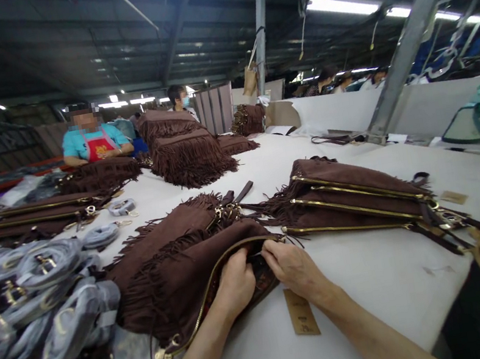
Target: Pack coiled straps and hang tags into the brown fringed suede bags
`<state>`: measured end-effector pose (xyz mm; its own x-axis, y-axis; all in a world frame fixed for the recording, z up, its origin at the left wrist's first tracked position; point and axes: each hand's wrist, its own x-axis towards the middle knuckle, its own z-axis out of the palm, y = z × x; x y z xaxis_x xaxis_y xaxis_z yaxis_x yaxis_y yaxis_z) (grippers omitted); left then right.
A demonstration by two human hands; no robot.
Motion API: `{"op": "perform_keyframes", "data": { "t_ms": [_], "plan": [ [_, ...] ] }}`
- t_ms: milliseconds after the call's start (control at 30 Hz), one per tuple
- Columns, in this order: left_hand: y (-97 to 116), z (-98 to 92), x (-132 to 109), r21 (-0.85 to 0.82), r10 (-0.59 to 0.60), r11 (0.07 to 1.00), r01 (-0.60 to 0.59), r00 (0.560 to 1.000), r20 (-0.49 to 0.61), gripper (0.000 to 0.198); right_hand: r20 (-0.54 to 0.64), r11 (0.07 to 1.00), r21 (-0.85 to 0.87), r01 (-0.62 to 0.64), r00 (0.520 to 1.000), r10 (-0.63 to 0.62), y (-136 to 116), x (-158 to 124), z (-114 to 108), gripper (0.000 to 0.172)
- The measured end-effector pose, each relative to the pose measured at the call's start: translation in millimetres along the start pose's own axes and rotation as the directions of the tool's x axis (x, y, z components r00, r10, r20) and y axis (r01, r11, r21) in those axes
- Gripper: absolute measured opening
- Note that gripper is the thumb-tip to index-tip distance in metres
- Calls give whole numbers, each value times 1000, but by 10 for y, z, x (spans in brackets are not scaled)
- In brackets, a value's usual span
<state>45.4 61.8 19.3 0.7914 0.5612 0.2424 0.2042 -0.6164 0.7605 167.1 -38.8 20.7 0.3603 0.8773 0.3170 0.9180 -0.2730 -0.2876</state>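
Observation:
A brown suede-like fringed bag [165, 279] lies in front of me, its gold zipper [209, 293] undone and its mouth gaping. Inside the opening, my left hand [235, 280] has its fingers closed on the bag's inner part. Close beside it, my right hand [293, 264] pinches the bag at the same opening, near the zipper's far end. Exactly which layer the fingertips grip is hidden. A tan paper tag [300, 312] lies on the table below my right wrist. Behind the open bag rests another fringed bag [183, 223].
Several zipped brown bags [350, 197] lie overlapped at right. Coiled straps in clear wrapping [45, 263] are heaped at left. A tall pile of fringed bags [183, 146] stands at the back. A metal post [411, 44] rises at right. Across the table is a person in an apron [98, 141].

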Motion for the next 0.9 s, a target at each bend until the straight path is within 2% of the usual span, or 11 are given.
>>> {"op": "perform_keyframes", "data": {
  "t_ms": [133,267,500,667,800,900],
  "plan": [
    [38,76,-12,-73,-20,997,17,999,-32,51,-56,998,45,44,998,-41,71,-30,43,18],
    [79,95,-24,18,-51,998,52,996,-72,49,-91,994,92,58,995,-50,98,-50,44,20],
    [74,46,19,58,27,998,-25,999,-38,54,-103,985,166,46,994,-29,123,-75,42,20],
    [121,48,77,150,-49,988,45,999,23,41,-104,983,176,58,994,-40,131,-74,56,19],
    [161,86,123,244,-144,959,142,990,-10,36,-101,990,134,36,995,-22,111,-73,58,19],
    [155,97,144,235,-162,958,165,986,-32,42,-100,995,95,5,995,4,96,-73,58,19]
  ]
}}
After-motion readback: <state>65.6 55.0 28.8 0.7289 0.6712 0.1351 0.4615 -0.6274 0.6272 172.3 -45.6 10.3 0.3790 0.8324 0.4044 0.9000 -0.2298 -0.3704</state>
